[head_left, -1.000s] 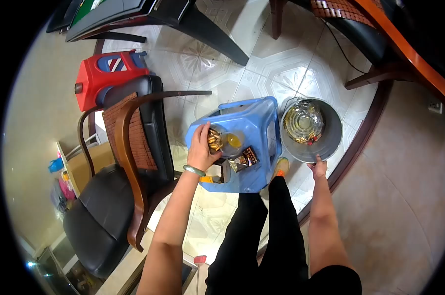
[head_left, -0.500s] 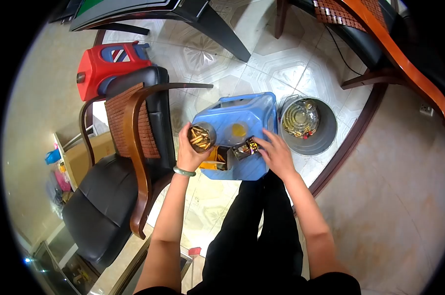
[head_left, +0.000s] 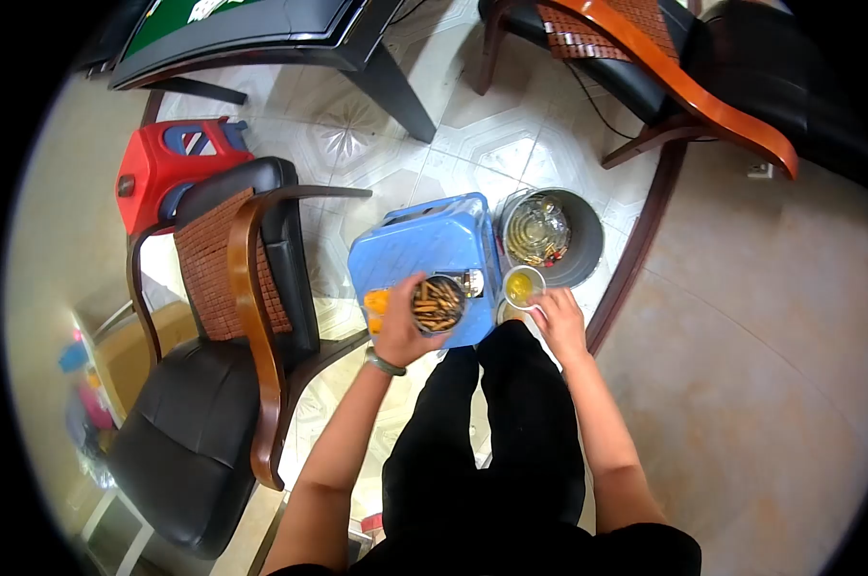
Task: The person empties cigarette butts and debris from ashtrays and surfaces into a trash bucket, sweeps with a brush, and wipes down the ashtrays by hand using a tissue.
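Clear cup [head_left: 521, 289]: one, small, yellow contents. Located off the right edge of the stool [head_left: 386, 252], at the near rim of the bucket [head_left: 594, 233]; contact with the rim cannot be told. Held by the right hand [head_left: 561, 323], grip a narrow pinch on the cup's right side. Mouth faces the camera; long axis seen nearly end-on, tilt uncertain.

Butt cup [head_left: 439, 305]: one, wider, filled with cigarette butts, mouth likewise toward the camera. Located over the stool's near part. Held by the left hand [head_left: 402, 329], grip curved around the cup's left side; fingers blurred. Bangle [head_left: 386, 363] on that wrist.

Bearing: bucket lies just beyond and to the right of the clear cup, farther to the right of the butt cup. Right hand is the nearer.

Bucket: grey, on the floor just beside the stool; inside, a clear ringed vessel [head_left: 537, 230], with butts and red bits by it.

Stool: blue. On top, a dark packet [head_left: 473, 282] beside the butt cup and an orange pack [head_left: 376, 301] partly behind the left hand.

Surroundings: armchair [head_left: 182, 422], left; red case [head_left: 146, 178] beyond it.
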### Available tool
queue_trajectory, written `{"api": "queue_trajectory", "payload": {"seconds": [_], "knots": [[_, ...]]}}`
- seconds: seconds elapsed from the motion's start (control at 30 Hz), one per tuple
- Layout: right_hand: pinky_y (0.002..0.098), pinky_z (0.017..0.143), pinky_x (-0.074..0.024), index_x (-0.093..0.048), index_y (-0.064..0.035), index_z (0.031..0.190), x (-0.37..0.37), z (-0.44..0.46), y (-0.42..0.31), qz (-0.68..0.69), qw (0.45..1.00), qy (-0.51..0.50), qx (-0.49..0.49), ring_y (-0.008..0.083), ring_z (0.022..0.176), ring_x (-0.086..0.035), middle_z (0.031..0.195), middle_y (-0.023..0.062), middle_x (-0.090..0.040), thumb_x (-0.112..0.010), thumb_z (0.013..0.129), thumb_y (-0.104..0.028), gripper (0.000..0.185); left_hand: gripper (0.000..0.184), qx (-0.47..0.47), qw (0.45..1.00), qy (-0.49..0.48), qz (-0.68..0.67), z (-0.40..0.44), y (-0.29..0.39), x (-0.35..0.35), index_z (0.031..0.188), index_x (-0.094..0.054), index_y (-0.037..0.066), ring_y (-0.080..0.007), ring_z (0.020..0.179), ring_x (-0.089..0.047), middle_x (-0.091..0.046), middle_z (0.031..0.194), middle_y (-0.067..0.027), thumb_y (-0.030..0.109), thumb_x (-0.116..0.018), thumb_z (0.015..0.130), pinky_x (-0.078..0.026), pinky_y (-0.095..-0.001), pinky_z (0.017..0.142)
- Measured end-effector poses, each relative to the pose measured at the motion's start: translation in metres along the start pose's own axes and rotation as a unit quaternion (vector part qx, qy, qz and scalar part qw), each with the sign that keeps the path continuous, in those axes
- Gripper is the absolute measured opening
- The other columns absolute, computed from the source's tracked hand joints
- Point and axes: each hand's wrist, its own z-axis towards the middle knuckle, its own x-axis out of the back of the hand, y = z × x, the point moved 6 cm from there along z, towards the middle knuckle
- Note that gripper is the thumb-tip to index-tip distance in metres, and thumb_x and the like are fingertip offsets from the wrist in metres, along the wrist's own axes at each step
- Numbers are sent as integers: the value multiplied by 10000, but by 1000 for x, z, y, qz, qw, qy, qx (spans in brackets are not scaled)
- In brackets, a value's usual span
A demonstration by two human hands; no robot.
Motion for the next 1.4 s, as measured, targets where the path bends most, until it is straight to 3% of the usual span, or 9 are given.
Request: {"api": "queue_trajectory", "payload": {"seconds": [0.23,0.27,0.37,0.43,0.57,0.7,0.83,1.0,1.4], "knots": [[395,725,-484,-623,-71,851,34,-58,84,-23,993,11,-118,296,844,-569,843,89,-580,-736,730,-148,183,865,202,972,-120,-4,53,0,-150,1265,-434,-23,-290,1105,-522,-523,1164,-181,312,-823,569,-420,-388,954],[397,723,-480,-624,-69,846,34,-59,95,-27,992,5,-125,295,840,-570,839,88,-580,-737,731,-150,180,858,273,945,-176,-38,58,-29,-187,1231,-482,-27,-319,1088,-522,-537,1157,-223,450,-783,584,-445,-405,915],[397,716,-474,-608,-74,814,32,-52,126,17,992,-7,-128,293,831,-569,823,84,-574,-733,734,-153,168,746,513,785,-318,-143,78,-74,-265,1185,-550,26,-256,1011,-586,-582,1144,-173,492,-741,636,-503,-390,815],[398,696,-469,-591,-73,791,24,-49,148,33,988,-31,-145,293,819,-566,812,87,-567,-729,740,-184,184,630,574,746,-250,-227,90,-89,-294,1159,-584,105,-208,923,-628,-620,1103,-99,511,-700,692,-537,-359,726],[405,659,-458,-560,-73,751,6,-50,187,64,977,-72,-192,298,783,-559,778,96,-548,-719,753,-245,234,628,633,659,-371,-165,93,-129,-330,1185,-584,132,-228,1018,-597,-591,1166,-92,567,-654,738,-560,-370,750],[387,627,-463,-535,-51,729,1,-46,210,80,976,-92,-180,262,713,-557,743,77,-534,-718,771,-241,268,769,583,722,-365,-77,103,-133,-343,1289,-503,88,-253,1034,-604,-543,1260,-153,558,-673,705,-563,-378,688],[394,639,-466,-530,-61,718,12,-26,217,44,984,-123,-118,270,729,-565,735,78,-535,-723,760,-245,270,961,135,929,-334,90,121,-130,-348,1286,-404,-46,-350,1173,-478,-453,1254,-247,458,-802,571,-451,-394,931],[398,691,-481,-559,-73,738,12,4,201,34,984,-173,-30,293,769,-568,746,97,-532,-708,757,-326,295,877,-15,973,-230,-22,129,-87,-323,1281,-365,18,-394,1222,-418,-415,1277,-224,121,-830,545,-374,-398,1029],[376,560,-429,-552,-52,711,-21,33,190,133,930,-316,-131,262,608,-546,654,114,-552,-654,806,-368,345,852,-39,988,-145,-18,127,-56,-305,1291,-378,69,-304,1326,-357,-431,1374,-127,152,-833,576,-302,-433,1079]]}}
